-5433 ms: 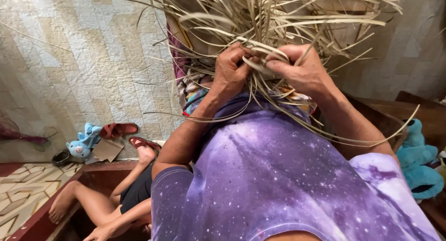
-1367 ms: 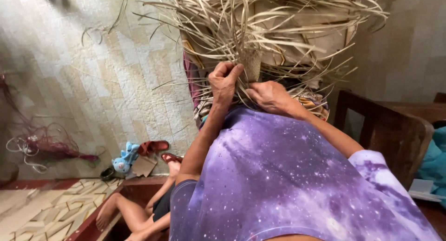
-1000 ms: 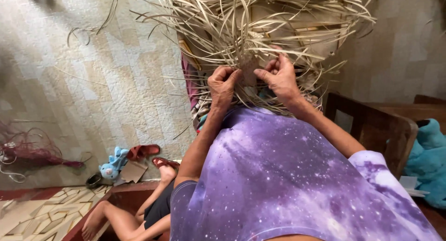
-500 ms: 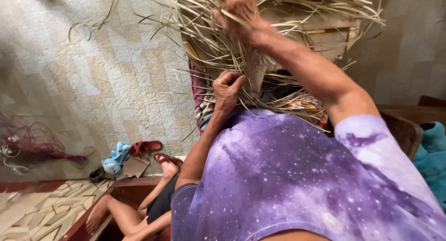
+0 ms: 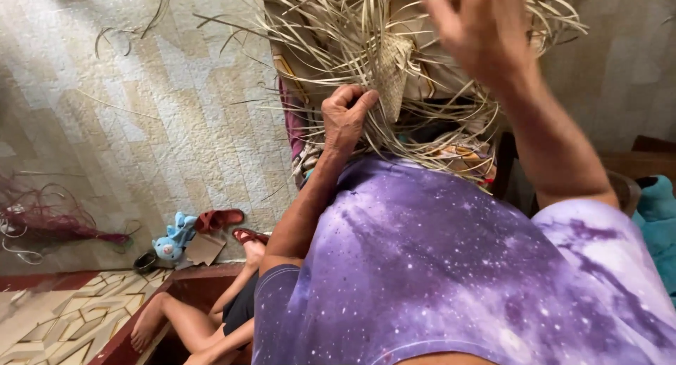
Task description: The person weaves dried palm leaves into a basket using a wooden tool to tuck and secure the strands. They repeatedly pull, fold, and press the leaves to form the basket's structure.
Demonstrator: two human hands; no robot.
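- Head view: the left hand (image 5: 346, 118) is reaching up into a mass of dry straw strips (image 5: 331, 48), pale tan, flat and narrow, fanning out stiffly in every direction at the top middle of the picture.
- Its fingers are curling shut around a bunch of those strips, right beside a small woven patch (image 5: 391, 73) where the strips are crossing in a tight checker pattern.
- The right hand (image 5: 486, 30) is hanging higher up, close to the camera and blurred; its fingers are bending loosely in front of the strips, and whether it is pinching any of them cannot be told.
- The loose ends of the strips are drooping down over a cloth with a coloured pattern (image 5: 458, 157) lying under the work.
- The person is wearing a purple shirt (image 5: 451, 266), soft and speckled with white dots like a starry sky, filling the lower right of the picture.
- Below to the left, a bare foot (image 5: 148, 323) and leg are resting on a dark red wooden edge (image 5: 204, 277).
- On the quilted beige floor (image 5: 141, 118), a pair of red sandals (image 5: 220, 219) is lying next to a small blue plush toy (image 5: 173, 240) and a piece of brown cardboard (image 5: 204, 249).
- Farther left, a tangle of reddish-pink fibre (image 5: 49, 221) is spreading over the floor.
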